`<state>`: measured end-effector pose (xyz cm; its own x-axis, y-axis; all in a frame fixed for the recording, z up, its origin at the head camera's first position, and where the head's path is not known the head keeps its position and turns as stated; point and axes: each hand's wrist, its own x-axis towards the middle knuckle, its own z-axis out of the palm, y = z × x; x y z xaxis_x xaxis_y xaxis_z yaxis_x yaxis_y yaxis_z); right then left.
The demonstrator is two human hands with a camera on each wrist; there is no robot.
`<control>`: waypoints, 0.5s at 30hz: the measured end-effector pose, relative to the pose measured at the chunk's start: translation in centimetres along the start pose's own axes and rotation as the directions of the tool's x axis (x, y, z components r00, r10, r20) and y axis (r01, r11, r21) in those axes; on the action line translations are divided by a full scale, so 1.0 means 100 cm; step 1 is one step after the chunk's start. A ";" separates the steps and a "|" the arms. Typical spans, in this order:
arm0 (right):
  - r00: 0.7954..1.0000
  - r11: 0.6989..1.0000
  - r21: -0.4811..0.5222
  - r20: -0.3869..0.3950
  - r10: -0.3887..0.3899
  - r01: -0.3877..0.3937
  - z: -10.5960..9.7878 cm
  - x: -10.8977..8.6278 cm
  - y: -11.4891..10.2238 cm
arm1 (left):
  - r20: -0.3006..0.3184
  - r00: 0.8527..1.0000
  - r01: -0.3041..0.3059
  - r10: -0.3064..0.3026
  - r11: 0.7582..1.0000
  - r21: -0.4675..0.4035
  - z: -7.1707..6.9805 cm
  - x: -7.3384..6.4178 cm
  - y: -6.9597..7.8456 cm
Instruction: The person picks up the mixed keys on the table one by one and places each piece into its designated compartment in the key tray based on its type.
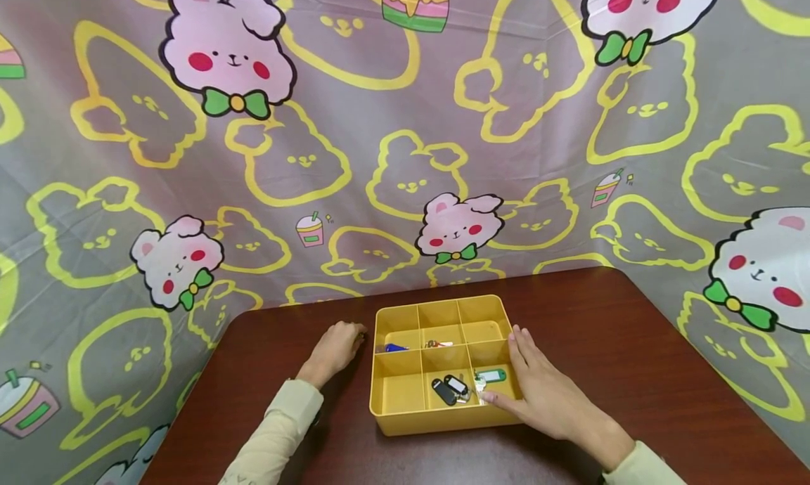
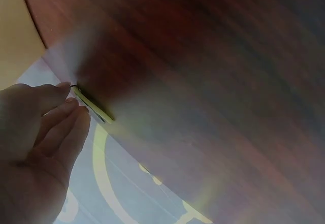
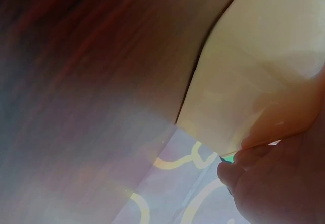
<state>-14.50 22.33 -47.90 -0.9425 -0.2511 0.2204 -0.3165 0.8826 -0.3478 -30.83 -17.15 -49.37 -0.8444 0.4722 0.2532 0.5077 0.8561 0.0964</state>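
My left hand [image 1: 334, 350] is beside the left wall of a yellow divided box [image 1: 443, 420]. In the left wrist view its thumb and fingertips pinch a yellow key tag [image 2: 95, 107] by its ring end, low over the table. My right hand [image 1: 550, 393] rests along the box's right edge, fingers straight and thumb over the front right compartment. A green key tag [image 1: 492, 376] with keys lies in that compartment. Black key tags [image 1: 444, 391] are in the front middle one, a blue key tag [image 1: 396, 348] back left, and a red key tag [image 1: 443, 344] back middle.
The box stands on a dark brown wooden table [image 1: 633, 372] with rounded back corners. A grey cloth [image 1: 380, 190] printed with cartoon bears hangs right behind the table and along both sides.
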 end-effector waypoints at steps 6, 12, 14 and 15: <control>1.000 1.000 -0.004 -0.003 -0.005 0.005 0.000 0.000 -0.001 | -0.008 1.000 0.003 -0.003 1.000 0.000 0.000 0.000 -0.001; 1.000 1.000 -0.005 0.000 -0.007 0.007 0.000 0.000 -0.001 | -0.016 1.000 0.003 -0.003 1.000 -0.006 -0.001 -0.001 -0.002; 1.000 1.000 -0.008 -0.003 -0.007 0.007 0.000 0.000 -0.001 | -0.019 1.000 -0.002 0.002 1.000 -0.010 -0.001 -0.002 -0.003; 1.000 1.000 -0.008 -0.004 -0.007 0.007 0.000 0.000 -0.001 | -0.023 1.000 -0.007 0.007 1.000 -0.009 -0.001 -0.002 -0.003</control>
<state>-14.45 22.25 -47.88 -0.9399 -0.2556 0.2264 -0.3220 0.8839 -0.3391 -30.77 -17.50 -49.31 -0.8367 0.4732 0.2757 0.5153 0.8507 0.1037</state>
